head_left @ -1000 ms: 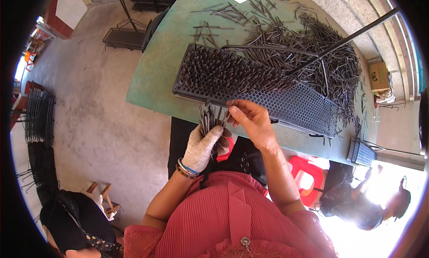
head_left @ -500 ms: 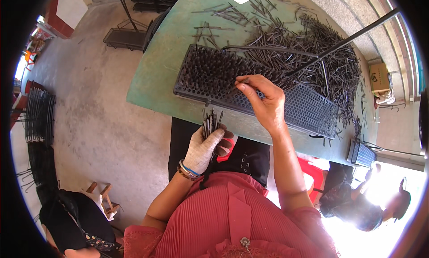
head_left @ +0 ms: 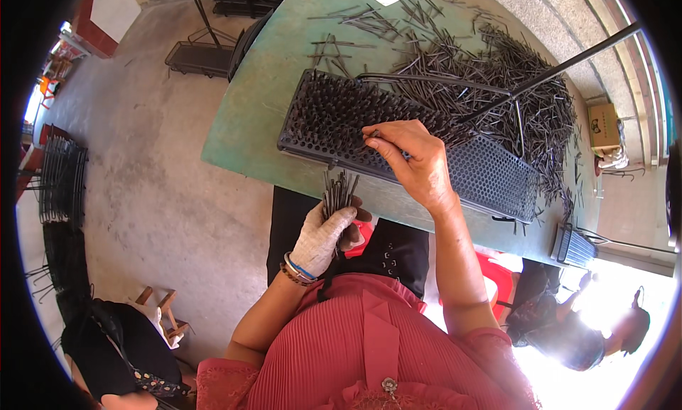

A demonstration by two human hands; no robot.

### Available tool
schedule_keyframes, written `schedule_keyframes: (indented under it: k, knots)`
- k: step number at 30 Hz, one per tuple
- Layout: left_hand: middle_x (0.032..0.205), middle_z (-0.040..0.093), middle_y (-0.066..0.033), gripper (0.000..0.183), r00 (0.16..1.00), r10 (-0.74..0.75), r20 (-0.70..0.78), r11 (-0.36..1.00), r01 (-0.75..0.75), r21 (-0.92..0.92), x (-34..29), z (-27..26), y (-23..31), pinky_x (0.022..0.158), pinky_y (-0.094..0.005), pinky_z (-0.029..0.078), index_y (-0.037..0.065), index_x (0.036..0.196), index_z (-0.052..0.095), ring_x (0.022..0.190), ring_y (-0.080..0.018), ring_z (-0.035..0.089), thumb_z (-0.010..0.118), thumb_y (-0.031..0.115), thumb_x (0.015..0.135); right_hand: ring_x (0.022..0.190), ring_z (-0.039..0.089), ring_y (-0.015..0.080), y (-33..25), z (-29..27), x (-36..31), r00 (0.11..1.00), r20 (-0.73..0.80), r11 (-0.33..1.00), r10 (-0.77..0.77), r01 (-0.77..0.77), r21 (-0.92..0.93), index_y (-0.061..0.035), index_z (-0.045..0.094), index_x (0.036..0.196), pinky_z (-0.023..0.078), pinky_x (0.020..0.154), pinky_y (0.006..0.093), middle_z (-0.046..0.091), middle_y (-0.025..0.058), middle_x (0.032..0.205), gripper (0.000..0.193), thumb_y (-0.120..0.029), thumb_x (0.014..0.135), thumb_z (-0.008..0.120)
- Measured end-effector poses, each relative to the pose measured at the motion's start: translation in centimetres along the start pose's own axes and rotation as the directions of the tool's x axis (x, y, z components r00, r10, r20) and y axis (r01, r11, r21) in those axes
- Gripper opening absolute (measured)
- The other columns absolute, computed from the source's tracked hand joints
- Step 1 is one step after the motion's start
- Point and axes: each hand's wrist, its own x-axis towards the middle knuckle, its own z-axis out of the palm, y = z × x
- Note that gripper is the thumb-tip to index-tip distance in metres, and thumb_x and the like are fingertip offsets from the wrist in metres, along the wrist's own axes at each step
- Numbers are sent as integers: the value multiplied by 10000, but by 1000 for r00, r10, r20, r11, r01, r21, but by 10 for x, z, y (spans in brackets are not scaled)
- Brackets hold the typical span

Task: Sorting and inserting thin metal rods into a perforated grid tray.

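My left hand, in a whitish knit glove, is closed round an upright bundle of thin dark rods below the table's near edge. Long and dark, a perforated rack lies on the table; rods stand packed in the holes of its left part, while the holes on its right show bare. Over the rack's middle, at the border of the filled part, my bare right hand pinches with thumb and forefinger. Only a small dark bit of a thin rod shows at its fingertips; the lower end is lost among the standing rods.
A large heap of loose rods covers the far right of the green table. A dark metal bar slants up from the rack toward the wall. Another rack sits at the right corner. Other people are at lower left and lower right.
My right hand has shifted slightly left over the rack, and the rod end that stuck out above its fingertips no longer shows. My left hand stays round the bundle.
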Motion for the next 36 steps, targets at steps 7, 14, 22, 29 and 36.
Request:
schedule_keyframes:
  k: [7, 14, 22, 29, 36]
  knots:
    - [962, 696, -79, 246, 1000, -25, 14, 999, 26, -48, 0, -3, 0, 552, -198, 479, 17, 1161, 556, 655, -63, 596, 576, 119, 939, 868, 662, 249, -4, 1, 2, 999, 9, 998, -33, 34, -47, -25, 717, 956, 489, 797, 348, 723, 77, 952, 155, -122, 836, 721]
    - [945, 681, -83, 254, 1000, -27, 0, 999, 27, 20, 0, 3, 3, 522, -196, 445, 32, 1149, 546, 632, -52, 556, 576, 150, 926, 823, 634, 212, 13, 17, -11, 1000, 5, 999, -21, 21, -49, -42, 734, 992, 450, 800, 319, 720, 65, 906, 190, -60, 803, 742]
    - [957, 692, -64, 230, 998, -44, 32, 999, 44, 21, -1, -2, 3, 553, -184, 452, 35, 1137, 546, 658, -53, 568, 593, 149, 942, 847, 625, 219, 10, 30, -17, 998, -45, 986, -49, 41, -162, -71, 701, 1115, 445, 819, 337, 713, 52, 929, 325, -58, 793, 743]
    - [941, 678, -78, 249, 998, -19, 52, 1000, 18, 10, -1, 3, 4, 545, -206, 446, 31, 1131, 548, 649, -61, 553, 603, 155, 922, 866, 603, 240, 12, 37, -19, 982, 3, 953, -187, 182, -242, -54, 686, 1096, 443, 804, 357, 657, 71, 1025, 294, -78, 804, 707]
    - [971, 677, -91, 257, 997, -21, 75, 1000, 22, -9, -2, 4, 7, 606, -225, 508, 11, 1166, 536, 725, -96, 607, 570, 166, 963, 867, 597, 264, 1, 31, -22, 986, -116, 969, -123, 94, -228, -39, 689, 1079, 453, 793, 378, 653, 94, 1031, 280, -74, 803, 713]
